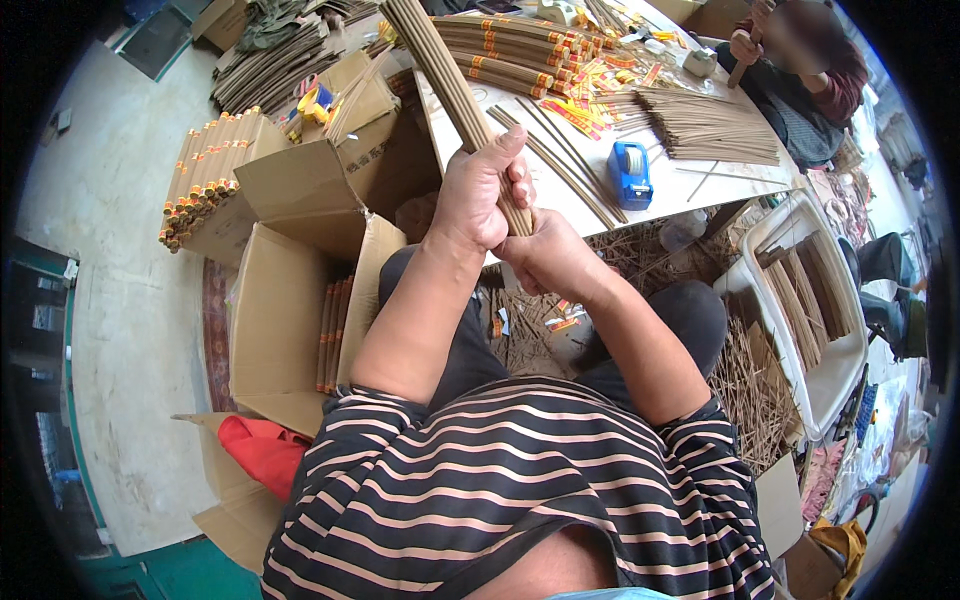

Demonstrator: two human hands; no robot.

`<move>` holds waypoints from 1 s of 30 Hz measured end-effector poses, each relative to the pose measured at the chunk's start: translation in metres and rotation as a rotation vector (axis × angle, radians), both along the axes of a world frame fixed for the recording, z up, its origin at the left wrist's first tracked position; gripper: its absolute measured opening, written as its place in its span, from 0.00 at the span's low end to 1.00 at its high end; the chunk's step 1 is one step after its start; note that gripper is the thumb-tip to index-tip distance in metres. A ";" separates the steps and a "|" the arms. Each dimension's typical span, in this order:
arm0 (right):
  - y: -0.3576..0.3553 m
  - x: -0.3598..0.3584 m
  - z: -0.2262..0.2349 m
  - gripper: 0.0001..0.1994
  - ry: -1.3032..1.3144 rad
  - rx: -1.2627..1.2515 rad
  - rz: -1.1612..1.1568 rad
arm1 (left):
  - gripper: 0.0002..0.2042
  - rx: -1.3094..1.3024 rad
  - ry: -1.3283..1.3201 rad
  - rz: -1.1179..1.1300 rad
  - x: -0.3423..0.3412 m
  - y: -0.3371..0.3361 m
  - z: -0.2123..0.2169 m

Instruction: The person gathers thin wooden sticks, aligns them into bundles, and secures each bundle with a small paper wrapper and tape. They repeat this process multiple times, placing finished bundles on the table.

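Observation:
A bundle of brown incense sticks (pixel 447 80) slants up and to the left in front of me, over the near edge of the white table. My left hand (pixel 480 190) is wrapped round its lower part, thumb lying along the sticks. At the bottom end, my right hand (pixel 550 250) is closed, its fingers curled against the stick ends. A blue tape dispenser (pixel 630 175) stands on the table to the right of my hands. Several loose sticks (pixel 560 165) lie between it and the bundle.
Wrapped bundles (pixel 500 50) and yellow-red labels (pixel 580 110) cover the far table, beside a pile of sticks (pixel 705 125). An open carton (pixel 285 320) stands left, a white tub (pixel 835 365) of sticks right. Another person's hand (pixel 745 47) holds sticks at the far right.

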State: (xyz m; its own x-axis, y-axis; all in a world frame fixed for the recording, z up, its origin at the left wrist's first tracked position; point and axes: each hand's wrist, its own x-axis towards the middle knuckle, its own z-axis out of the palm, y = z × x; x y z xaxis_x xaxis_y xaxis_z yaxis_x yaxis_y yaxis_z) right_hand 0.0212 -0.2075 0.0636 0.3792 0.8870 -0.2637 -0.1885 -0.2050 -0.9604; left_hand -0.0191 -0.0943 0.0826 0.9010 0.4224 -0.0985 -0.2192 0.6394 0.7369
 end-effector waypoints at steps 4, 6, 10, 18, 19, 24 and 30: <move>0.002 -0.003 0.004 0.07 -0.039 0.023 -0.036 | 0.15 0.019 -0.048 0.011 -0.002 0.001 0.005; 0.003 -0.003 0.003 0.06 -0.057 -0.006 -0.038 | 0.15 0.000 -0.107 -0.015 0.000 0.004 0.002; 0.006 0.002 -0.014 0.09 -0.073 0.016 0.062 | 0.15 0.088 0.013 0.029 0.000 0.003 0.005; 0.034 0.155 -0.043 0.08 -0.791 -0.186 -0.175 | 0.12 0.008 0.114 0.129 0.006 0.058 -0.040; 0.047 0.189 -0.055 0.08 -0.829 -0.197 -0.195 | 0.12 -0.016 0.149 0.112 0.011 0.059 -0.048; 0.101 0.244 -0.070 0.12 -1.127 -0.542 -0.172 | 0.08 -0.149 0.185 0.019 0.021 0.075 -0.077; 0.129 0.256 -0.089 0.15 -1.143 -0.743 -0.096 | 0.09 -0.223 0.188 -0.008 0.028 0.096 -0.087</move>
State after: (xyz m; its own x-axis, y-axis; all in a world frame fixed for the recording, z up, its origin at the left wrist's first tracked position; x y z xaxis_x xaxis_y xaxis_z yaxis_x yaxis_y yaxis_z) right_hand 0.2769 -0.0782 -0.0253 0.7566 0.6331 -0.1633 0.5864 -0.7676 -0.2587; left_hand 0.0092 0.0021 -0.0046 0.8615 0.3643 -0.3537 -0.0860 0.7912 0.6055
